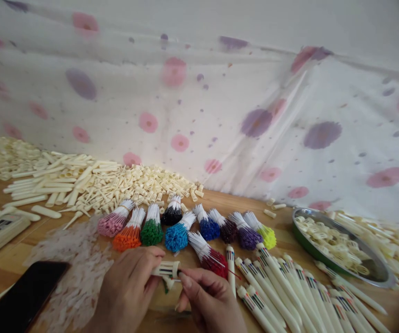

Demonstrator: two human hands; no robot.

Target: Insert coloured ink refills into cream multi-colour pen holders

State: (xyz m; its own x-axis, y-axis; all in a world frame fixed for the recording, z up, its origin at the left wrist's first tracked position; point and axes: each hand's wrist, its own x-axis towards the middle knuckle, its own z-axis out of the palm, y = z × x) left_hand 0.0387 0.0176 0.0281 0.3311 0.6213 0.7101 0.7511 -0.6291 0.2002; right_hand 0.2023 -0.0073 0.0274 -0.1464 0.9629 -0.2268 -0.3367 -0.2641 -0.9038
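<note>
My left hand (pixel 128 282) is closed around a short cream slotted pen sleeve (pixel 167 268), with dark strips showing in its slots. At the sleeve's open right end, the thumb and fingers of my right hand (pixel 209 293) pinch a thin pen refill, mostly hidden by the fingertips; a dark bit shows there. A small green piece (pixel 166 284) hangs just under the sleeve. Just beyond my hands stand rubber-banded refill bundles, among them orange (pixel 127 237), light blue (pixel 177 237) and dark red (pixel 215 259). One red refill sticks out loosely toward my right hand.
Assembled multicolour pens (pixel 289 289) lie in rows at the right, beside a green-sided metal bowl (pixel 387 277) of cream rings. Cream pen parts (pixel 144 180) are heaped along the back. At left are a phone (pixel 26 293), clear plastic bits (pixel 77 268) and a pale device (pixel 1 236).
</note>
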